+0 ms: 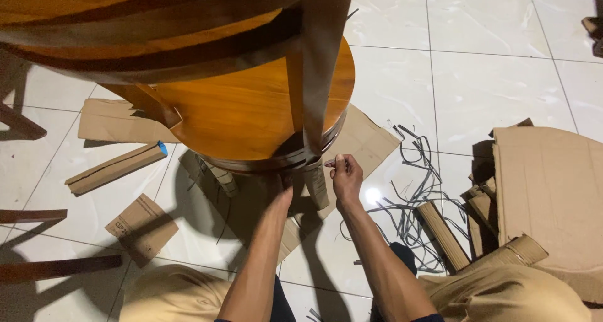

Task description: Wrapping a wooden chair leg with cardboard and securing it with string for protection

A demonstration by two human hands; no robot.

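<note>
White tiled floor [490, 64]: cardboard pieces [141, 225], grey strapping tangle [418, 190], cardboard sheet [361, 140] under wooden table [251, 108]

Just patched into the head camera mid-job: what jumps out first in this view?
A glossy orange-brown round wooden table fills the upper left, standing on flattened cardboard on the white tile floor. Both hands work at its lower rim: the left hand beneath the edge, the right hand pinching something small. A tangle of grey strapping lies to the right.

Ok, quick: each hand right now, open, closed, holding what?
Left hand: reaching under the round wooden table; fingers hidden, grip cannot be told.
Right hand: closed, pinching the end of a dark strap.
</note>
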